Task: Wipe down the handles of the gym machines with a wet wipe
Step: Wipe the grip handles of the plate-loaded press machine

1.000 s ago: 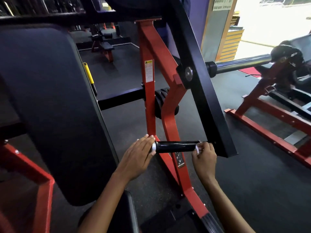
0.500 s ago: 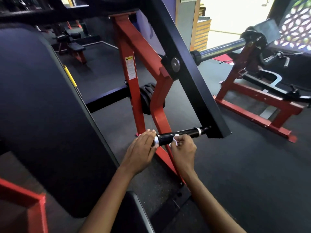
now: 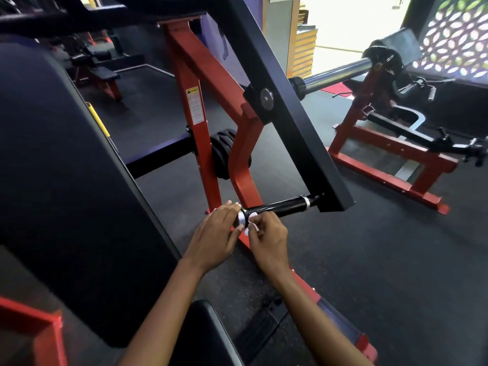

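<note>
A black handle (image 3: 280,206) with silver end rings sticks out leftward from the black lever arm (image 3: 295,122) of a red-framed gym machine (image 3: 196,114). My right hand (image 3: 268,237) is curled round the handle's free left end, with a white wet wipe (image 3: 252,223) pinched between its fingers and the grip. My left hand (image 3: 215,235) lies with straight fingers against the silver end cap of the handle, touching it from the left. Most of the wipe is hidden under my right fingers.
A large black back pad (image 3: 66,186) fills the left side. The black seat (image 3: 206,336) is below my arms. A chrome bar (image 3: 340,72) and another red machine (image 3: 396,154) stand at the right on the dark rubber floor (image 3: 396,260).
My right hand has slid the wipe leftward along the handle, from the lever-arm end to the free end beside my left hand. The view has shifted to the right.
</note>
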A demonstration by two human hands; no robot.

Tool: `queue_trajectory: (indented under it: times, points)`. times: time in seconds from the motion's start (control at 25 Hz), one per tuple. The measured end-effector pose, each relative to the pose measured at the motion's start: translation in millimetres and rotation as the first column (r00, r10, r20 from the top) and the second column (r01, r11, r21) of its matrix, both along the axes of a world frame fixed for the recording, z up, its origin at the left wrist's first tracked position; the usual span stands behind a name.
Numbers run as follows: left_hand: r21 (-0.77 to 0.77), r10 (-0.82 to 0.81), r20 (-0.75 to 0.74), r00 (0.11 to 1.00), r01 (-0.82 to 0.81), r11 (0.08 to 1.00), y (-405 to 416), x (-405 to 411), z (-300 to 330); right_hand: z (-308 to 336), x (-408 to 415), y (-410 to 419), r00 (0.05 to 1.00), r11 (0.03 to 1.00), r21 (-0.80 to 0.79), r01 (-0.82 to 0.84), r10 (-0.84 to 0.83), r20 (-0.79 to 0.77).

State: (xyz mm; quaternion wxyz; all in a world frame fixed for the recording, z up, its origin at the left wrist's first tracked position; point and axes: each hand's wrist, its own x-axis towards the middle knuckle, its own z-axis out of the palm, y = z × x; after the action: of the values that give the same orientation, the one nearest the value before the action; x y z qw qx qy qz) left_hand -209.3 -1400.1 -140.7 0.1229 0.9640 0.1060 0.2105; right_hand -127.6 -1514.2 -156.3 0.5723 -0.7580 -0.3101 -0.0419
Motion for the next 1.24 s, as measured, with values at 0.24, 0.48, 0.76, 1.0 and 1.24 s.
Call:
queue_trajectory:
  times: [0.24, 0.48, 0.76, 1.0, 1.24]
  points:
    - [0.014, 0.025, -0.023, 0.999, -0.025, 1.0, -4, -1, 2, -8, 25, -7, 0.982, 0.99, -0.018, 0.142, -0.143, -0.12]
    - [-0.015, 0.04, -0.044, 0.998, -0.041, 0.999, -7, -1, 3, -25, 68, -21, 0.944, 0.967, -0.058, 0.249, -0.256, -0.209]
    - [-0.033, 0.072, -0.063, 0.995, -0.074, 0.997, -9, 1, 3, -31, 98, -33, 0.894, 0.932, -0.079, 0.354, -0.362, -0.262]
    - [-0.006, 0.09, -0.077, 0.993, -0.09, 0.996, -6, 1, -3, -28, 111, -44, 0.883, 0.931, -0.102, 0.352, -0.366, -0.294]
    - [-0.02, 0.097, -0.068, 0.993, -0.099, 0.995, -9, 2, -2, -29, 100, -42, 0.557, 0.889, -0.106, 0.445, -0.368, -0.744]
